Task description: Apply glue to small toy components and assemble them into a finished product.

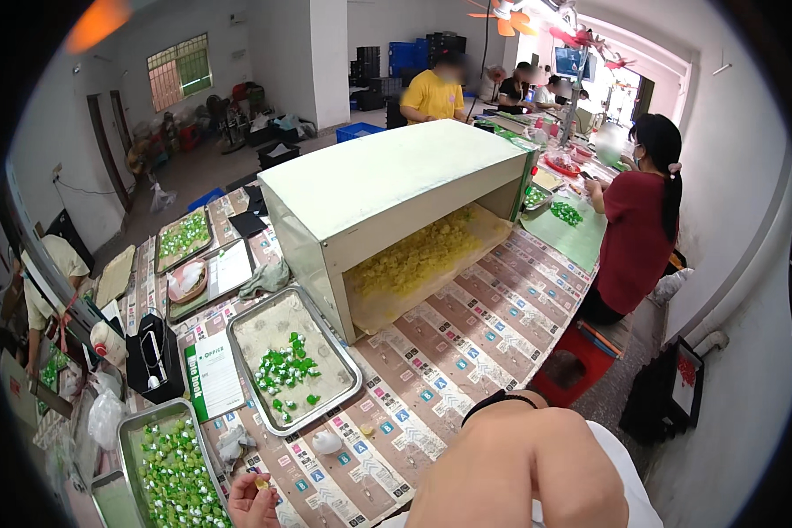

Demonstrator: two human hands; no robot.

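Head view: a yellow bit is pinched by the left hand, perhaps for control; the right hand's fingers cannot be told.

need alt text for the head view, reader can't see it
The person's left hand pinches a small yellow piece beside a tray of green and white pieces. A second tray and a white box with a yellow heap inside sit on the table, with co-workers beyond.
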